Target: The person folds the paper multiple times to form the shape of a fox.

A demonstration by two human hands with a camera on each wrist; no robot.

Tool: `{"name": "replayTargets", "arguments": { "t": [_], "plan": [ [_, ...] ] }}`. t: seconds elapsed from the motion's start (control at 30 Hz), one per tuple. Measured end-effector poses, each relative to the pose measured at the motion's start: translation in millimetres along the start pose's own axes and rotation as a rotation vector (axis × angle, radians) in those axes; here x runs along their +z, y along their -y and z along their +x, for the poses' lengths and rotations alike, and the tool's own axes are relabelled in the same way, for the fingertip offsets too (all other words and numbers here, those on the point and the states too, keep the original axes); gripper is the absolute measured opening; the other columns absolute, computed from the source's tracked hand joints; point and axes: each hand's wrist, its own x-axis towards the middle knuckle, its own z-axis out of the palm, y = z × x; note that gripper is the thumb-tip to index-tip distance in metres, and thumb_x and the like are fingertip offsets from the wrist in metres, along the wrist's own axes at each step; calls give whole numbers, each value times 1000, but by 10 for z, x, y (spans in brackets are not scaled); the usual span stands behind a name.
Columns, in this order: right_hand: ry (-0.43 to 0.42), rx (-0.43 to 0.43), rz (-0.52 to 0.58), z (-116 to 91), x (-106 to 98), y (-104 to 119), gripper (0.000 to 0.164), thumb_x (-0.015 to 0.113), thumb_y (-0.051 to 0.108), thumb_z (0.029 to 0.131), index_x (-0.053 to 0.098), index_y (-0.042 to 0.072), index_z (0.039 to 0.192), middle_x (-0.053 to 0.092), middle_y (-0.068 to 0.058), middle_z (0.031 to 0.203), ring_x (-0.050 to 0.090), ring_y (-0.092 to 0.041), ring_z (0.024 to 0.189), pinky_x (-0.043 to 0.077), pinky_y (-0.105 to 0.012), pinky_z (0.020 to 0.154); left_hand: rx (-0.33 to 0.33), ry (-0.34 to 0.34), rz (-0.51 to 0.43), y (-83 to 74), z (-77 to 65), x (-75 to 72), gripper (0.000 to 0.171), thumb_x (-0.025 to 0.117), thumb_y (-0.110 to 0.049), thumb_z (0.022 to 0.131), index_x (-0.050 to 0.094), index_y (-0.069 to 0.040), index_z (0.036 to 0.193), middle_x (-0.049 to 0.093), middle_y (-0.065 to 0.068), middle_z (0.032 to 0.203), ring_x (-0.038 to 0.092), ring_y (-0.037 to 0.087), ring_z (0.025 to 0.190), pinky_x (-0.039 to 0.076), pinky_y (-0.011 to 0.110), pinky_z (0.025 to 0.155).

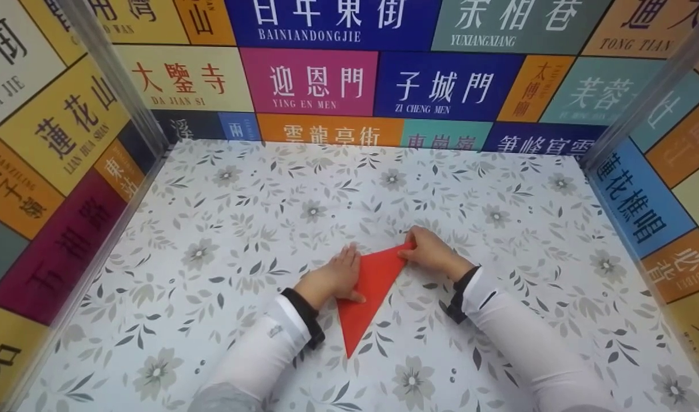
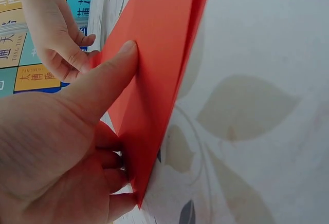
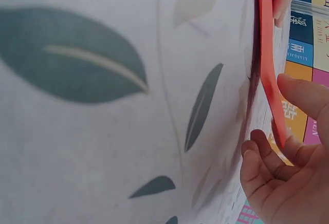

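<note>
A folded sheet of red paper (image 1: 377, 281) lies on the patterned tabletop as a long triangle, its sharp tip towards the person. My left hand (image 1: 337, 276) presses on its left side, the thumb stretched across the top face. In the left wrist view, the layers of the red paper (image 2: 167, 44) part slightly along the near edge, and the other fingertips touch the far edge. At the upper right corner, my right hand (image 1: 431, 250) pinches the paper between thumb and fingers. The right wrist view shows that corner of the paper (image 3: 268, 64) raised off the surface.
The white tabletop (image 1: 304, 177) has a print of grey flowers and leaves. Panels with colourful street-name signs (image 1: 309, 83) stand at the back and both sides. Dark bands (image 1: 304, 312) circle both wrists over white sleeves (image 1: 258, 355).
</note>
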Motion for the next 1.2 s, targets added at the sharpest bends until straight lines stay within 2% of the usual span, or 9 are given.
{"name": "replayTargets", "arguments": {
  "t": [0.17,0.3,0.4,0.5,0.63,0.83,1.1,1.2],
  "plan": [
    [-17,34,135,-17,13,-27,21,69,10,86,56,1,100,62,-10,87,57,-14,69,45,-23,62,4,-5,4,0,2,6,101,65,-48,89,9,6,152,0,22,162,2,33,150,16,40,121],
    [4,81,247,-46,36,-17,26,68,9,85,58,-1,107,65,-10,89,60,-11,69,48,-21,63,11,-12,0,10,18,27,100,65,-47,88,10,6,152,1,22,162,3,33,150,16,41,121],
    [29,141,360,-61,60,-5,34,67,8,87,54,-4,116,66,-10,87,64,-10,66,53,-22,63,13,-12,-9,13,25,36,100,66,-47,88,10,6,152,1,22,162,2,33,150,16,41,121],
    [10,195,460,-68,89,3,44,67,7,88,47,-6,124,65,-8,84,65,-10,62,55,-23,63,13,-10,-20,12,25,39,100,66,-47,88,10,5,152,0,21,162,2,33,151,15,40,122],
    [-8,200,557,-89,133,28,39,65,5,89,50,-11,121,67,-4,77,65,-9,61,57,-23,62,16,-8,-30,14,20,36,100,66,-46,88,9,4,153,0,20,162,2,33,150,15,40,122],
    [46,172,619,-169,216,107,25,64,7,90,60,-10,108,67,-1,67,65,-10,59,56,-23,60,13,-10,-31,16,14,25,101,67,-46,88,8,3,153,0,19,162,2,33,151,15,39,122],
    [133,152,623,-305,306,235,27,65,9,90,59,-7,111,68,-2,70,66,-12,61,58,-26,63,21,-25,-29,24,7,35,100,67,-46,88,9,5,153,1,21,162,3,34,150,16,39,121],
    [140,146,632,-340,339,265,24,64,7,89,59,-7,108,68,-3,69,66,-12,61,57,-25,62,21,-34,-39,29,14,39,100,67,-45,88,11,6,152,3,21,162,4,33,151,16,40,121]
  ]
}}
